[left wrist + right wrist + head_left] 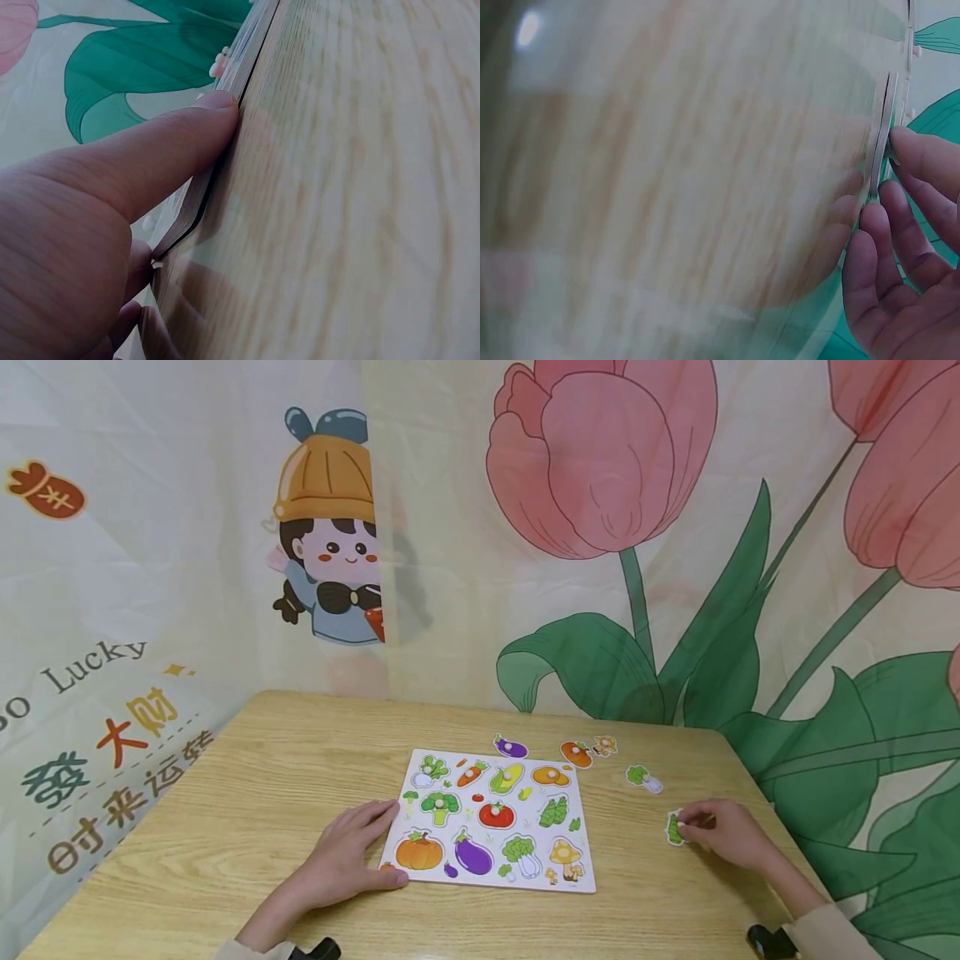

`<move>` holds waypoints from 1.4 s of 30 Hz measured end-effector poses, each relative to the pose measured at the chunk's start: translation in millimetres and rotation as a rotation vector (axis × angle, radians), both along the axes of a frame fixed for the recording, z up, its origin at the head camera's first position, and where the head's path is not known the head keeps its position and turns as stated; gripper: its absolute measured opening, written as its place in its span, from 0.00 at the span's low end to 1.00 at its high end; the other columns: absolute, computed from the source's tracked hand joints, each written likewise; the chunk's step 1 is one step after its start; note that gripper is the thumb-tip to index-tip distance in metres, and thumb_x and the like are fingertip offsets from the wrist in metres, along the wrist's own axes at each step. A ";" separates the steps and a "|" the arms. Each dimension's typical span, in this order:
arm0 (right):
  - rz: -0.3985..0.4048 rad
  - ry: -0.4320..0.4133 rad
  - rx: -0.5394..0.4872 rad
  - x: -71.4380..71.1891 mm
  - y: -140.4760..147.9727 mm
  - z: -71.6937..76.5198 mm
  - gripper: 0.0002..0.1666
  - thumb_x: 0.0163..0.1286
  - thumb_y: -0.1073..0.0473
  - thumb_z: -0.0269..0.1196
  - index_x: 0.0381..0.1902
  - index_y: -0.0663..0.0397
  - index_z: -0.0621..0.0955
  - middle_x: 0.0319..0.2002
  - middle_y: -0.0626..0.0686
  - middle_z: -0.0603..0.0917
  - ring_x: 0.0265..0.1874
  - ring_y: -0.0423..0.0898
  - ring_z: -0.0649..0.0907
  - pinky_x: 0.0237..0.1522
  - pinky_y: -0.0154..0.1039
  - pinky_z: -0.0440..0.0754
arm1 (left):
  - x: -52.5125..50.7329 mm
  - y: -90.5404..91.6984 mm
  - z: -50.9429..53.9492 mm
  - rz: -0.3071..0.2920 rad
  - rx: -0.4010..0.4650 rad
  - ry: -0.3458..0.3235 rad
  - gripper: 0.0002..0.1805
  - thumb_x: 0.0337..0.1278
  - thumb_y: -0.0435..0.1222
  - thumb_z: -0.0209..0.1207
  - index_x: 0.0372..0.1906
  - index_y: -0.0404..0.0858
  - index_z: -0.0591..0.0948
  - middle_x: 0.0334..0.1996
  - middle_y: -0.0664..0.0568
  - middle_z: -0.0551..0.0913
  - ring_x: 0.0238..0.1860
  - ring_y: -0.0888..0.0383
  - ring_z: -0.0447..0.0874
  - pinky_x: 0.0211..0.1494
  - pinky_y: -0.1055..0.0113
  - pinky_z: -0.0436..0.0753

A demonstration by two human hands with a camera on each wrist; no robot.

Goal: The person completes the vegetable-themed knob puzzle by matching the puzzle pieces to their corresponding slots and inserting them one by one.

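Observation:
A white vegetable puzzle board [517,839] lies on the table, with knobbed pieces such as the carrot [472,773], corn [507,778] and tomato [497,814] in it. At its lower left corner rests my left hand [341,852], fingers by the left side and the thumb [180,142] pressing the front edge. To the right of the board, my right hand [723,833] pinches the knob of a green vegetable puzzle piece [672,828]. Seen edge-on in the right wrist view, that piece [882,142] is at or just above the table; which, I cannot tell.
Loose puzzle pieces lie behind and right of the board: an eggplant [512,747], a pumpkin [576,754], a mushroom [605,745] and a bok choy [644,779]. The wooden table [300,760] ends at a printed curtain [442,610].

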State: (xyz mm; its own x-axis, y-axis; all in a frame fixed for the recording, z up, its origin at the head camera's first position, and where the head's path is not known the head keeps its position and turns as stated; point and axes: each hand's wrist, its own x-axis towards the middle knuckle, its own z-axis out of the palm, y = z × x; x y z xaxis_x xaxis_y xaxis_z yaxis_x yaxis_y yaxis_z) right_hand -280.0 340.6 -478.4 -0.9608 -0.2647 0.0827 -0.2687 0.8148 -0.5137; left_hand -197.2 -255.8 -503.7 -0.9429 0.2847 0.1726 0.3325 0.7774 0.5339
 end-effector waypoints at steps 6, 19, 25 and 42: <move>-0.019 -0.018 0.014 -0.6 -1.1 0.4 0.05 0.69 0.59 0.74 0.41 0.53 0.90 0.33 0.44 0.86 0.35 0.41 0.81 0.37 0.36 0.81 | 0.6 0.0 1.2 -0.002 -0.003 0.005 0.60 0.49 0.68 0.73 0.80 0.36 0.69 0.79 0.42 0.68 0.79 0.34 0.59 0.76 0.29 0.56; -0.010 0.004 0.017 4.1 -18.3 9.1 0.05 0.68 0.60 0.75 0.39 0.53 0.90 0.33 0.44 0.86 0.34 0.41 0.81 0.33 0.34 0.80 | 1.1 0.0 1.4 -0.002 0.000 -0.002 0.60 0.49 0.68 0.73 0.80 0.35 0.69 0.79 0.42 0.68 0.79 0.33 0.59 0.76 0.29 0.56; 0.007 0.027 -0.002 5.8 -35.8 11.8 0.05 0.68 0.58 0.75 0.39 0.52 0.91 0.32 0.43 0.86 0.33 0.39 0.81 0.36 0.35 0.81 | 0.4 -0.5 1.2 -0.004 -0.001 -0.009 0.61 0.49 0.68 0.73 0.80 0.35 0.69 0.79 0.42 0.68 0.80 0.34 0.58 0.76 0.29 0.55; 0.003 0.049 -0.059 4.1 -102.1 15.0 0.02 0.67 0.61 0.75 0.36 0.48 0.91 0.30 0.42 0.85 0.31 0.39 0.80 0.32 0.34 0.79 | 0.8 -0.2 3.0 0.000 -0.006 -0.004 0.61 0.49 0.68 0.73 0.80 0.35 0.69 0.79 0.41 0.68 0.79 0.33 0.59 0.76 0.29 0.56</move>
State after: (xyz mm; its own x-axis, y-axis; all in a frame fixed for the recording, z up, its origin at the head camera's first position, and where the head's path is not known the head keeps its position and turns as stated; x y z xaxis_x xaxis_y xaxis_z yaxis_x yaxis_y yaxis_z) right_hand -275.9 238.5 -463.3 -0.9544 -0.2612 0.1448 -0.2972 0.7828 -0.5468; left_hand -196.4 -255.9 -500.7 -0.9435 0.2859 0.1675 0.3307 0.7803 0.5309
